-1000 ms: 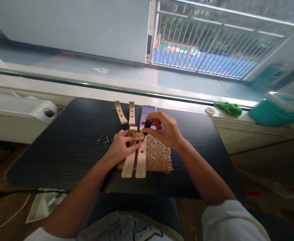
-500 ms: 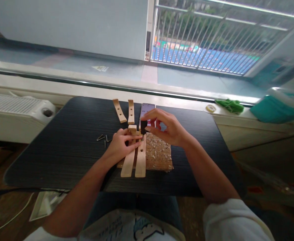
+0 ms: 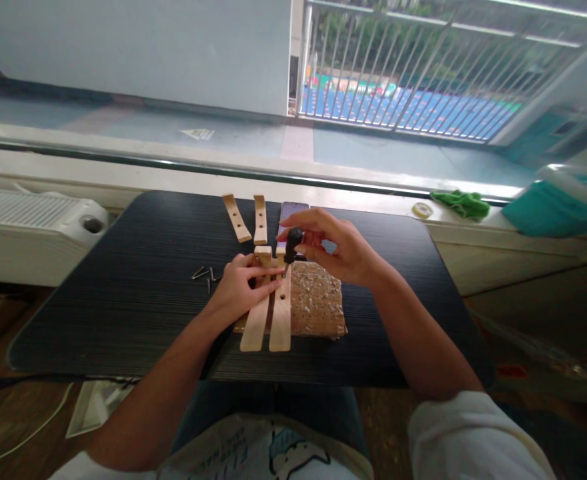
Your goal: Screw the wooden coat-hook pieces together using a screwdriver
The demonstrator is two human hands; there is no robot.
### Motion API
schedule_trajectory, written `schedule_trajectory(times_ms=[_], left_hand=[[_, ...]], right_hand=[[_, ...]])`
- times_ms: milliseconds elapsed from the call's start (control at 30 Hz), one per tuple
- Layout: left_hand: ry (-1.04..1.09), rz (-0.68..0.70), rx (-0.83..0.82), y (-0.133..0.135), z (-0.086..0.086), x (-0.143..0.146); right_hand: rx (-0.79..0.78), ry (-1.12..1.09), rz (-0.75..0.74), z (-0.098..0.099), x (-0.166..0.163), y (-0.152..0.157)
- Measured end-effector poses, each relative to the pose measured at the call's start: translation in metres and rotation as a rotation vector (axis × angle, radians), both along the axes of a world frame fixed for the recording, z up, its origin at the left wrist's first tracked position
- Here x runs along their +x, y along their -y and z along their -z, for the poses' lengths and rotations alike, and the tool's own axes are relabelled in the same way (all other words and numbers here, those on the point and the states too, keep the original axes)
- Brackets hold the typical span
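Note:
My left hand (image 3: 239, 288) lies on two long wooden slats (image 3: 268, 319) in the middle of the black table (image 3: 123, 300), its fingers pressed down on their far ends next to a small wooden block (image 3: 263, 254). My right hand (image 3: 337, 249) pinches a short screwdriver with a black handle (image 3: 291, 243), held upright with its tip at the far end of the right slat. The slats rest partly on a brown board wrapped in plastic (image 3: 318, 303).
Two more short wooden slats (image 3: 247, 219) lie at the table's far side beside a phone (image 3: 291, 215). Several loose screws (image 3: 205, 275) sit left of my left hand. A radiator (image 3: 33, 227) stands at left; a green cloth (image 3: 461, 203) and a tape roll (image 3: 422, 211) lie on the sill.
My right hand's fingers have shifted round the screwdriver handle, as in turning it. My left hand has stayed on the slats. The view has drifted slightly.

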State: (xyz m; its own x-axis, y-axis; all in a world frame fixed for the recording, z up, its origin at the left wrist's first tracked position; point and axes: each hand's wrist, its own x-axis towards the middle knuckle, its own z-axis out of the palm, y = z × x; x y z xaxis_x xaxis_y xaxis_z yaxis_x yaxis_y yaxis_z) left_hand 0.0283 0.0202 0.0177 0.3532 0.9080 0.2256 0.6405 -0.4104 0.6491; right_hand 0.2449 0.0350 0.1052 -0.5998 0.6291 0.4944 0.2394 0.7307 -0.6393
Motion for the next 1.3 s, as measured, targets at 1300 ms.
schedule_trajectory(times_ms=[1300], left_hand=[[0.001,-0.014,-0.021,0.001,-0.0006,0.0003]], right_hand=[[0.069,0.065,0.178,0.0034,-0.0017,-0.0029]])
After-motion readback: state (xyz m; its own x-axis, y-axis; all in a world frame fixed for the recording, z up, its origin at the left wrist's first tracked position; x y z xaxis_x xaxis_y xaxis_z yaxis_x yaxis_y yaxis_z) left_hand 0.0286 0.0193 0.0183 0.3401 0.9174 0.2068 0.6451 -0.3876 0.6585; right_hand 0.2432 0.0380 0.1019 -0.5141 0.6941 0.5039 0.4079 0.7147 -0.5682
